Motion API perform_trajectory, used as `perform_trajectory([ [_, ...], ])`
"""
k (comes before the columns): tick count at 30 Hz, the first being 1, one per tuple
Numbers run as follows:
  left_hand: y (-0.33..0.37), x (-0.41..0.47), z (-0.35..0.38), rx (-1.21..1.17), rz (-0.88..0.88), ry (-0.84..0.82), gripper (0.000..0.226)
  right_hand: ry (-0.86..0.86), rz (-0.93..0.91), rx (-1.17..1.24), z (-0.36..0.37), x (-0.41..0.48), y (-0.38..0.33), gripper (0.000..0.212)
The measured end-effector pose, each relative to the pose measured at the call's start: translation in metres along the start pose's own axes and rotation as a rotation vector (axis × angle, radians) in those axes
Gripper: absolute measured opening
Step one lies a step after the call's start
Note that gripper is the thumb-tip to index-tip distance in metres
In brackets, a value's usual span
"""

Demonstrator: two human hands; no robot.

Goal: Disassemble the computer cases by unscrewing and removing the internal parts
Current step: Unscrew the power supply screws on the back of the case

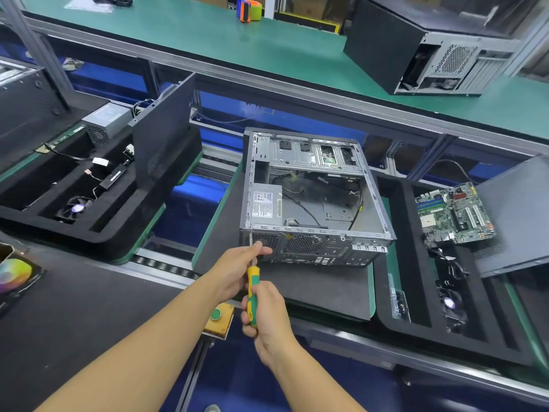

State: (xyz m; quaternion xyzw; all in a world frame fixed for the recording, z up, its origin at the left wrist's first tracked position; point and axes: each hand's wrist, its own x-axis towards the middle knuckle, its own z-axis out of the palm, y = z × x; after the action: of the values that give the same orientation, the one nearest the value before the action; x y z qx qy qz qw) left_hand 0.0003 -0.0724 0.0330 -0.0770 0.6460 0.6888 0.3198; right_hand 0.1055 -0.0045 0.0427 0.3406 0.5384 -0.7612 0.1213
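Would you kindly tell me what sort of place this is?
Probably a computer teardown line: an opened computer case sits on a conveyor, a black foam tray beside it holds a removed circuit board and fan, and the left hand and right hand hold a screwdriver at its back.

A long green shelf (208,46) runs across the back on grey aluminium framing (41,49), with blue panels (118,84) in the bays beneath it and cardboard boxes (309,7) behind. Nearer, a roller conveyor (166,266) crosses the scene and a dark-matted tabletop (89,307) lies at near left. A yellow box with a green button (218,319) sits at the front rail under even, bright light.
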Motion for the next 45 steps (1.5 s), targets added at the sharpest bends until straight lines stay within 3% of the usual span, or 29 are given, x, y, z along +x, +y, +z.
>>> perform_trajectory([
  [5,-0.003,0.001,-0.008,0.007,0.002,-0.045,0.035,0.002,-0.04,0.071,0.009,-0.001,0.007,0.009],
  [10,-0.007,-0.001,-0.021,0.164,-0.035,-0.106,0.06,0.115,-0.089,-0.107,0.014,-0.002,0.005,0.002],
  [14,-0.007,-0.005,-0.026,0.326,-0.046,-0.232,0.051,0.166,-0.102,-0.147,0.018,-0.003,0.002,0.006],
  [17,-0.006,-0.006,-0.026,0.395,-0.004,-0.206,0.048,0.171,-0.099,-0.163,0.018,-0.003,0.004,0.013],
  [19,-0.004,-0.007,-0.027,0.351,-0.016,-0.206,0.047,0.127,-0.069,-0.086,0.018,-0.007,0.004,0.023],
  [23,-0.004,-0.014,-0.028,0.242,-0.036,-0.234,0.046,-0.142,0.136,0.389,0.013,-0.02,0.013,0.044],
  [25,-0.005,-0.018,-0.029,0.176,-0.024,-0.229,0.048,-0.216,0.159,0.456,0.011,-0.024,0.017,0.046],
  [29,-0.006,-0.025,-0.035,0.116,-0.061,-0.237,0.06,-0.088,0.056,0.342,0.024,-0.023,0.016,0.021],
  [32,-0.004,-0.031,-0.037,0.175,-0.082,-0.26,0.059,0.115,-0.021,0.048,0.032,-0.019,0.02,0.028],
  [35,-0.005,-0.035,-0.037,0.234,-0.036,-0.241,0.045,0.19,-0.089,-0.076,0.035,-0.021,0.022,0.032],
  [37,-0.004,-0.036,-0.036,0.169,-0.055,-0.255,0.039,0.148,-0.08,-0.037,0.034,-0.026,0.019,0.034],
  [41,-0.008,-0.036,-0.037,0.029,-0.055,-0.3,0.042,-0.049,0.049,0.346,0.028,-0.031,0.014,0.045],
  [45,-0.011,-0.033,-0.034,-0.042,-0.103,-0.285,0.045,0.032,-0.031,0.339,0.027,-0.032,0.013,0.024],
])
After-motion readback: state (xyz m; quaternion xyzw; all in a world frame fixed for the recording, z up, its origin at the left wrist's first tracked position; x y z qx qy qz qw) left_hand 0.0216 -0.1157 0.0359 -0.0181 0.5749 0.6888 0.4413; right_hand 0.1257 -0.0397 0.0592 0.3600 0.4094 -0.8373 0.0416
